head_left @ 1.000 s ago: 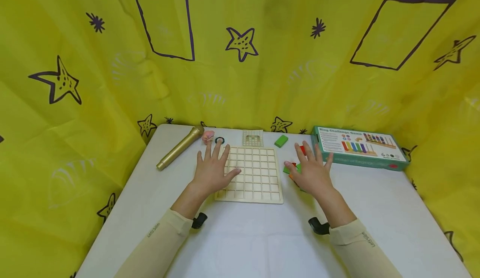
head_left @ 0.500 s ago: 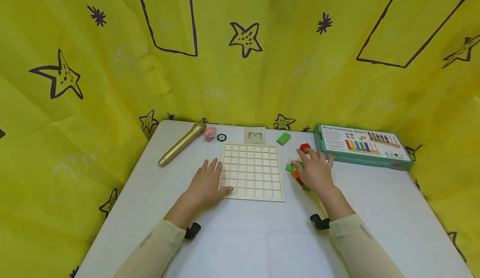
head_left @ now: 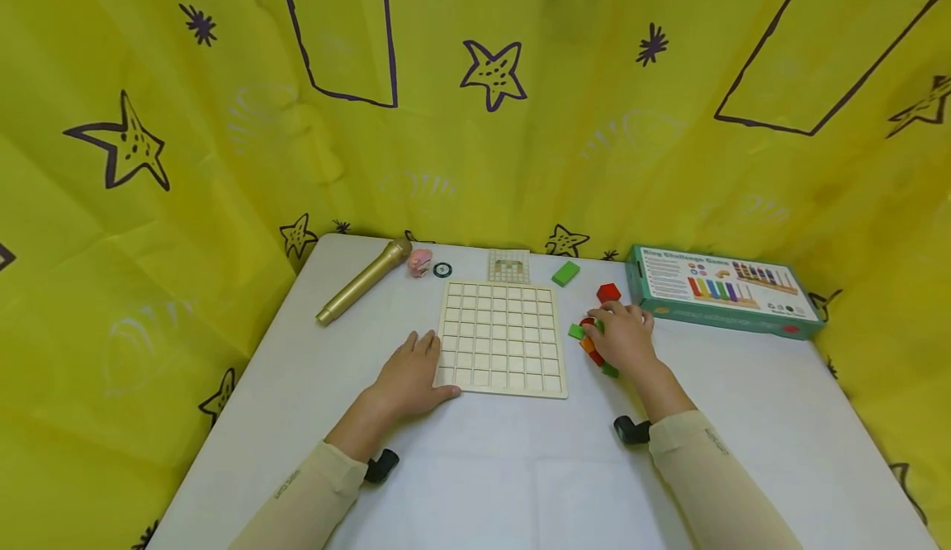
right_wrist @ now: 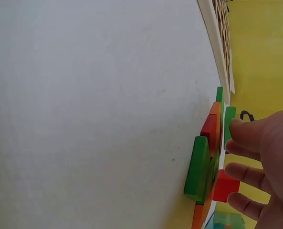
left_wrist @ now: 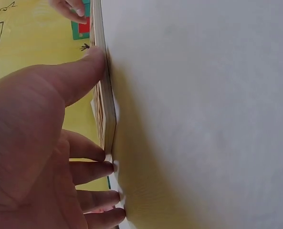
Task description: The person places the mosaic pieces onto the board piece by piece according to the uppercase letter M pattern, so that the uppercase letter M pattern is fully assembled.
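Note:
My left hand (head_left: pixel 406 378) lies at the near left corner of a light wooden grid board (head_left: pixel 503 339). In the left wrist view its thumb touches the board's near edge, and the fingertips rest by the left side. My right hand (head_left: pixel 627 339) is over a small group of coloured blocks to the right of the board. Fingers bent loosely, it has a visible gap between thumb and fingers in the right wrist view. The group includes an orange block (head_left: pixel 587 345), a red block (head_left: pixel 597 357) and a green block (right_wrist: pixel 197 167); the hand partly hides it.
A separate red block (head_left: pixel 608 292) and a green block (head_left: pixel 566 273) lie farther back. Behind the board is a small pattern card (head_left: pixel 508 266). A gold microphone (head_left: pixel 364 282), pink object (head_left: pixel 419 263) and dark ring (head_left: pixel 442 270) lie back left; a game box (head_left: pixel 728 294) stands back right.
My left hand has drawn back from over the board to its near left corner. The right hand, spread before, has lowered over the blocks with its fingers bending.

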`<action>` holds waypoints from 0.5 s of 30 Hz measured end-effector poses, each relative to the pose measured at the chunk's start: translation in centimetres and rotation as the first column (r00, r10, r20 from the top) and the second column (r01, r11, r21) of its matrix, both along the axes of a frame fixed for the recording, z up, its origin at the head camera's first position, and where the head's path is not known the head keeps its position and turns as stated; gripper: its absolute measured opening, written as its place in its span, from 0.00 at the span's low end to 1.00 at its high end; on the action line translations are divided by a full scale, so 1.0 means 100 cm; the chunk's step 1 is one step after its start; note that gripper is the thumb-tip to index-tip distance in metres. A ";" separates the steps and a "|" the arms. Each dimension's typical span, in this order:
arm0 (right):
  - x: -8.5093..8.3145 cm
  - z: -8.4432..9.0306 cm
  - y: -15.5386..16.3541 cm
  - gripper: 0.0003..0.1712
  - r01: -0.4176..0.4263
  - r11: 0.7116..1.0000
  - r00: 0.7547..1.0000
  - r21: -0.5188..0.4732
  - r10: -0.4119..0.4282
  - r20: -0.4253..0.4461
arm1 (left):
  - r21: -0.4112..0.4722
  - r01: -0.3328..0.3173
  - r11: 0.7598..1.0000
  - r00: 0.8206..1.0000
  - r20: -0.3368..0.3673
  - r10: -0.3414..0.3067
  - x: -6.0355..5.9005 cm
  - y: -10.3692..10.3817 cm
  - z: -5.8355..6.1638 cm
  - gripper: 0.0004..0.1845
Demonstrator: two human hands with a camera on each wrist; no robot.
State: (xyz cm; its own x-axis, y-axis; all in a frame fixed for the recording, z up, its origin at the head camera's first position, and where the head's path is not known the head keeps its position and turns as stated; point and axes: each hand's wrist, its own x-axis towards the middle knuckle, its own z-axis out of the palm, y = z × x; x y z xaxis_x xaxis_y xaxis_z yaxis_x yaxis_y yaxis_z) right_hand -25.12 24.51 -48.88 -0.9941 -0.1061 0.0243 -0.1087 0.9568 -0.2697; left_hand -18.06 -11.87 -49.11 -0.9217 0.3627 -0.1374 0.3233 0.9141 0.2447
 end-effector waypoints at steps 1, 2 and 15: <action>-0.001 -0.001 0.000 0.21 -0.001 1.000 1.000 0.002 0.001 0.000 | -0.005 0.003 1.000 1.000 0.002 -0.003 0.000 0.000 0.000 0.52; -0.002 -0.002 0.000 0.20 -0.003 1.000 1.000 0.004 0.003 0.002 | -0.003 0.003 1.000 1.000 0.004 -0.003 0.000 0.000 0.000 0.52; -0.019 -0.001 0.000 0.11 -0.019 1.000 0.997 -0.014 0.020 0.078 | -0.019 0.010 1.000 1.000 0.004 -0.010 -0.001 0.001 -0.002 0.49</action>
